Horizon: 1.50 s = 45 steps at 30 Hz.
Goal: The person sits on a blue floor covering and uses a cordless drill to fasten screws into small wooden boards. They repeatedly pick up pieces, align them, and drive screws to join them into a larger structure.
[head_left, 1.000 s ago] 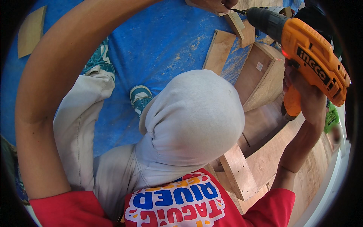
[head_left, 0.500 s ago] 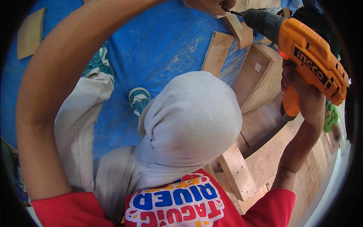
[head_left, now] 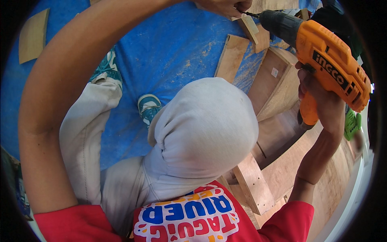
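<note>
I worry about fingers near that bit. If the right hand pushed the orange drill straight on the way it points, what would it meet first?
Probably the left hand: the orange drill in the right hand aims its bit at those fingers, by a small wooden piece. Depth is unclear, so the wood may come first.

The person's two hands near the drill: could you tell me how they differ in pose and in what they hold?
The right hand grips the orange drill by its handle; the left hand sits at the bit's tip, against a small wood piece. The right hand shows almost whole, the left is cut by the top edge. Both are bare and raised.
</note>
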Each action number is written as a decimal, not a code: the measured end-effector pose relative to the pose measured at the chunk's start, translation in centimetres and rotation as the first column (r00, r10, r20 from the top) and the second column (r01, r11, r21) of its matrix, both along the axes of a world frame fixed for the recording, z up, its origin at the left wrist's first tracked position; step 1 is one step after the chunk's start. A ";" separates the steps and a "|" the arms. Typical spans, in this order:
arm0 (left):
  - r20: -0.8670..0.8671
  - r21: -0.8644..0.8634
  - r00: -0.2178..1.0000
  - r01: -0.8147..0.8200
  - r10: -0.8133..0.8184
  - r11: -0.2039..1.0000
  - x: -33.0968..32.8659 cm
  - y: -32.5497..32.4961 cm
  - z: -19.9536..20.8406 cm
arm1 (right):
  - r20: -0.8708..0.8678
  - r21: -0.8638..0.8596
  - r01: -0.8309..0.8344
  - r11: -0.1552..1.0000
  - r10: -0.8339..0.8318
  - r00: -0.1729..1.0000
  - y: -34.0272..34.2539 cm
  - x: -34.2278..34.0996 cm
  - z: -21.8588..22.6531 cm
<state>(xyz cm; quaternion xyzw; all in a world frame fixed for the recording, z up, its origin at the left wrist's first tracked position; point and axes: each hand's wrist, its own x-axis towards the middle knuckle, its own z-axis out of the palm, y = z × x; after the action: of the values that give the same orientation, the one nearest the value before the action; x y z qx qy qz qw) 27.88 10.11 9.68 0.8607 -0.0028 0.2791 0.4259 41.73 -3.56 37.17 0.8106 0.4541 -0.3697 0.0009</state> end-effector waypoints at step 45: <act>-0.197 -0.067 0.961 0.181 -0.191 0.981 -0.3 1.4 1.6 | -0.124 -0.054 0.027 0.998 -0.033 0.992 0.3 1.6 -0.1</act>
<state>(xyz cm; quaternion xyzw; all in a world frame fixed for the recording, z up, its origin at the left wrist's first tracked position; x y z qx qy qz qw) 27.58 11.53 11.26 0.8700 -0.0336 0.1485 0.4690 43.34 -3.27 37.06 0.7923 0.4311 -0.4315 -0.0121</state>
